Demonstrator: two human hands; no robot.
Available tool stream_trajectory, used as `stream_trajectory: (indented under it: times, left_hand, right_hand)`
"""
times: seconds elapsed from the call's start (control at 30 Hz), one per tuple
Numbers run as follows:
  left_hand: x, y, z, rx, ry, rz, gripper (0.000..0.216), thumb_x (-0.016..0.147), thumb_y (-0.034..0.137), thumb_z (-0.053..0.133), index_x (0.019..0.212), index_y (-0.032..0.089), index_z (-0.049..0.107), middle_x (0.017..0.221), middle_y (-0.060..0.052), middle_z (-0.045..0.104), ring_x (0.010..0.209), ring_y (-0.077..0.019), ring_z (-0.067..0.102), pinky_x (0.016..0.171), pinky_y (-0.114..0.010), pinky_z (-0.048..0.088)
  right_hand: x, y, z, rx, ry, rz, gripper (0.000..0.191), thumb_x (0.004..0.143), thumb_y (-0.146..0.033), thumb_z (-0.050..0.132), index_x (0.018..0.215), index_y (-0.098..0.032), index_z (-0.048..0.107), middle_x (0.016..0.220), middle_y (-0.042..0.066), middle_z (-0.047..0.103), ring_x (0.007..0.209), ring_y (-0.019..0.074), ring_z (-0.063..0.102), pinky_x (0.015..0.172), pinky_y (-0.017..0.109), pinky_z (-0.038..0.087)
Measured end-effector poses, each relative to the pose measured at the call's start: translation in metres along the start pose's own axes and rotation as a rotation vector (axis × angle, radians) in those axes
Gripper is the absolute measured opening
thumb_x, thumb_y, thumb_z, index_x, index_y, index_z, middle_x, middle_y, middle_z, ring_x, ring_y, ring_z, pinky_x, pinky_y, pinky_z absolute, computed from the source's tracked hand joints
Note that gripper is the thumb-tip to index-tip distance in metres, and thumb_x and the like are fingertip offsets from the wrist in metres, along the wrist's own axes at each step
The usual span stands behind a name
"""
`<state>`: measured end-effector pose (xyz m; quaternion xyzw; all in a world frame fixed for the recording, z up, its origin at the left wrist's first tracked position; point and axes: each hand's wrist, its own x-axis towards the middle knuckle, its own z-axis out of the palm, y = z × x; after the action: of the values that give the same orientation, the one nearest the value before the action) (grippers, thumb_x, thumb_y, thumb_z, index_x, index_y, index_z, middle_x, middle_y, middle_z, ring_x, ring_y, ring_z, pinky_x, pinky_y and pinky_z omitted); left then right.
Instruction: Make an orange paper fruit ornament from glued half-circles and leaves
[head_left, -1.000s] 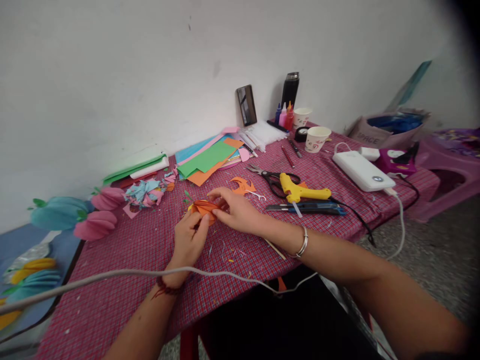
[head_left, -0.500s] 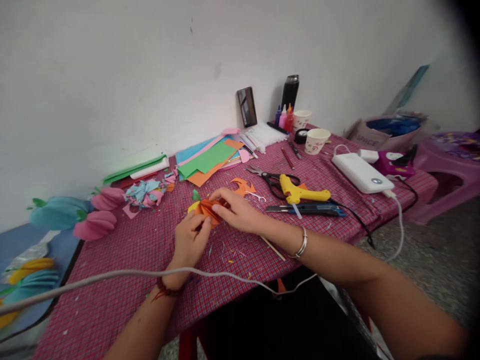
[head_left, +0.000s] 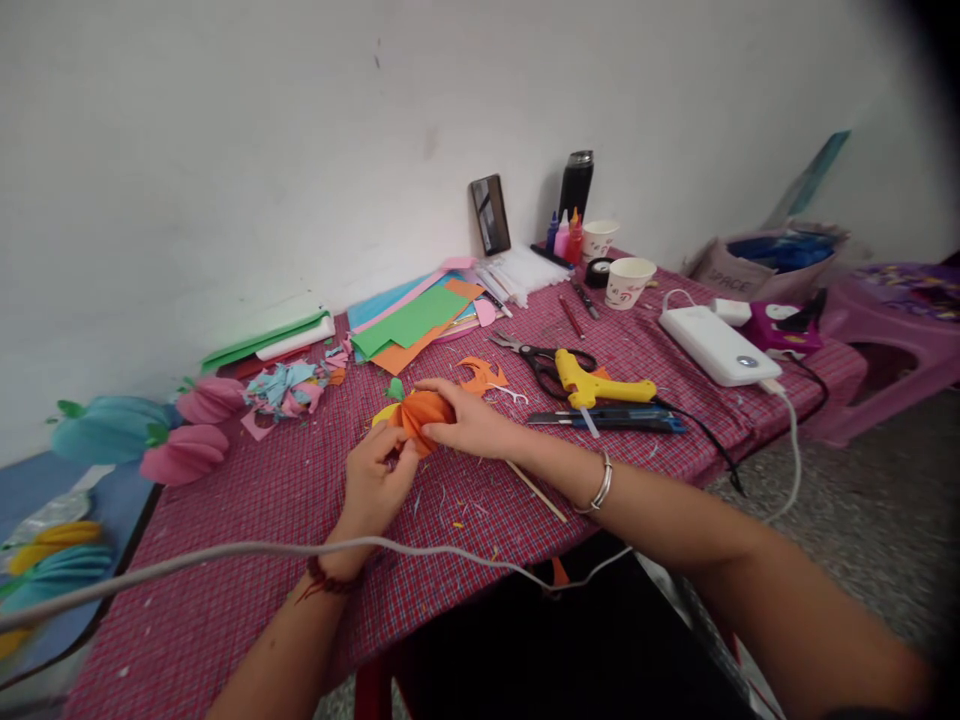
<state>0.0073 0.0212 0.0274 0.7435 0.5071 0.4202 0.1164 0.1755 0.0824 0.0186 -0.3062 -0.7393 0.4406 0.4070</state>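
An orange folded-paper pumpkin [head_left: 422,415] with a small green paper top [head_left: 394,389] is held between my two hands over the table. My left hand [head_left: 379,470] pinches its near left side with thumb and fingers. Round its right side curls my right hand [head_left: 469,418], fingers over the far side and thumb in front. A yellow paper piece [head_left: 385,413] shows just behind the pumpkin, partly hidden. Beyond my right hand lie orange paper offcuts [head_left: 480,375] and a thin white hooked piece [head_left: 511,393]. A wooden stick [head_left: 538,490] rests below my right wrist.
To the right are a yellow glue gun [head_left: 600,385], scissors [head_left: 536,358], a blue cutter knife [head_left: 622,418] and a white power bank [head_left: 716,343]. A white cable [head_left: 262,548] crosses in front of my left forearm. Finished pink paper pumpkins [head_left: 185,453] stand left, near paper scraps [head_left: 285,388].
The orange pumpkin has turned in my hands, so more of its rounded, fanned side faces me. My right fingers have shifted around it; my left hand keeps its pinch.
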Motion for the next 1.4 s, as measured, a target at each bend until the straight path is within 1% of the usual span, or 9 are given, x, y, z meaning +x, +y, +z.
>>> stream_trajectory:
  times: [0.2, 0.43, 0.57, 0.67, 0.77, 1.0, 1.13, 1.3, 1.4]
  left_hand:
    - [0.000, 0.002, -0.003, -0.100, -0.037, -0.028, 0.017, 0.087, 0.028, 0.052, 0.076, 0.019, 0.062, 0.074, -0.002, 0.059, 0.069, -0.0172, 0.055, 0.065, -0.030, 0.044]
    - [-0.002, -0.008, 0.005, -0.107, 0.088, -0.091, 0.010, 0.084, 0.025, 0.060, 0.076, 0.019, 0.061, 0.075, 0.000, 0.058, 0.067, -0.0146, 0.053, 0.064, -0.028, 0.045]
    - [-0.002, -0.010, 0.006, -0.112, 0.124, -0.081, 0.012, 0.084, 0.021, 0.060, 0.073, 0.019, 0.061, 0.077, -0.001, 0.058, 0.072, -0.0153, 0.055, 0.069, -0.029, 0.046]
    - [0.000, -0.008, 0.005, -0.125, 0.140, -0.066, 0.016, 0.084, 0.021, 0.060, 0.068, 0.020, 0.060, 0.079, -0.002, 0.058, 0.078, -0.0168, 0.057, 0.073, -0.030, 0.047]
    - [0.003, -0.008, 0.001, -0.136, 0.165, -0.059, 0.014, 0.083, 0.024, 0.061, 0.069, 0.020, 0.063, 0.094, -0.005, 0.061, 0.094, -0.0204, 0.059, 0.085, -0.035, 0.047]
    - [0.011, -0.029, -0.012, -0.139, 0.166, -0.091, 0.010, 0.081, 0.027, 0.065, 0.088, 0.024, 0.073, 0.125, -0.008, 0.053, 0.111, -0.0227, 0.055, 0.097, -0.040, 0.044]
    - [0.014, -0.032, -0.018, -0.078, 0.220, -0.129, 0.005, 0.076, 0.026, 0.069, 0.076, 0.022, 0.071, 0.105, -0.005, 0.057, 0.104, -0.0215, 0.055, 0.087, -0.034, 0.046]
    - [0.013, -0.021, -0.024, -0.047, 0.300, -0.180, 0.010, 0.070, 0.020, 0.071, 0.065, 0.019, 0.063, 0.074, 0.002, 0.048, 0.063, -0.0126, 0.045, 0.058, -0.026, 0.037]
    - [0.012, -0.019, -0.022, -0.085, 0.285, -0.204, 0.011, 0.069, 0.018, 0.070, 0.062, 0.019, 0.061, 0.068, 0.003, 0.050, 0.064, -0.0131, 0.046, 0.060, -0.026, 0.037]
  right_hand:
    - [-0.001, -0.004, -0.001, 0.030, 0.015, -0.042, 0.046, 0.077, -0.017, 0.061, 0.121, -0.020, 0.050, 0.125, 0.009, 0.058, 0.116, 0.0219, 0.056, 0.105, 0.043, 0.042]
    - [-0.004, -0.008, -0.004, 0.259, -0.058, -0.102, 0.040, 0.086, -0.035, 0.059, 0.122, -0.019, 0.051, 0.116, 0.010, 0.061, 0.105, 0.0204, 0.059, 0.093, 0.039, 0.048]
    - [-0.003, -0.009, -0.004, 0.286, -0.061, -0.026, 0.036, 0.083, -0.027, 0.061, 0.117, -0.020, 0.050, 0.104, 0.007, 0.063, 0.091, 0.0174, 0.061, 0.084, 0.036, 0.051]
    - [-0.002, -0.009, -0.003, 0.245, -0.023, -0.009, 0.023, 0.080, -0.020, 0.061, 0.102, -0.019, 0.053, 0.095, 0.004, 0.063, 0.084, 0.0154, 0.060, 0.078, 0.032, 0.050]
    - [-0.001, -0.009, -0.004, 0.193, 0.019, 0.006, 0.006, 0.079, -0.017, 0.056, 0.083, -0.019, 0.053, 0.078, -0.001, 0.058, 0.071, 0.0133, 0.055, 0.068, 0.029, 0.047]
    - [0.001, -0.009, -0.008, 0.088, 0.103, 0.002, 0.007, 0.079, -0.014, 0.050, 0.076, -0.021, 0.049, 0.073, -0.002, 0.054, 0.066, 0.0130, 0.051, 0.062, 0.026, 0.041]
    - [0.001, -0.007, -0.009, 0.055, 0.102, -0.017, 0.006, 0.079, -0.016, 0.050, 0.076, -0.020, 0.049, 0.073, -0.002, 0.053, 0.064, 0.0128, 0.050, 0.061, 0.026, 0.040]
    - [0.001, -0.005, -0.008, 0.024, 0.092, -0.039, 0.004, 0.080, -0.018, 0.050, 0.077, -0.020, 0.049, 0.072, -0.003, 0.053, 0.063, 0.0128, 0.050, 0.059, 0.026, 0.039]
    - [-0.001, -0.005, -0.007, -0.010, 0.082, -0.058, 0.004, 0.080, -0.017, 0.050, 0.077, -0.020, 0.050, 0.072, -0.002, 0.053, 0.063, 0.0131, 0.050, 0.057, 0.025, 0.039]
